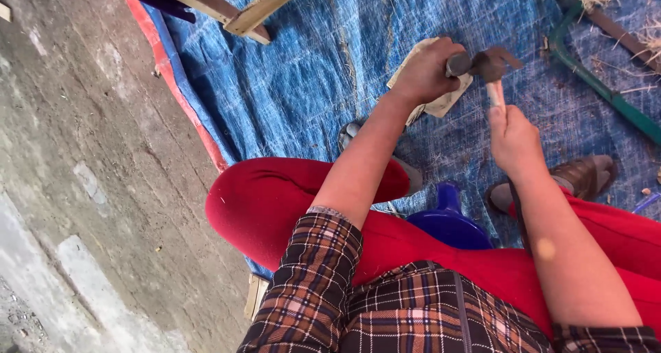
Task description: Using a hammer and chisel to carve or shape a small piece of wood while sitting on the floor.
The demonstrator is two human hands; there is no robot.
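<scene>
My left hand (427, 69) is closed around a short dark cylindrical piece (458, 65), held over a flat pale block (441, 104) that lies on the blue tarp (310, 71). My right hand (513, 141) grips the pale wooden handle of a claw hammer (492, 67). The hammer's dark metal head sits right against the piece in my left hand. Both forearms reach out over my red trousers (275, 201).
A blue plastic object (449, 222) stands between my legs. My sandalled feet (585, 177) rest on the tarp. A green metal bar (599, 84) lies at the right, wooden boards (234, 9) at the top. Bare concrete floor (89, 174) fills the left.
</scene>
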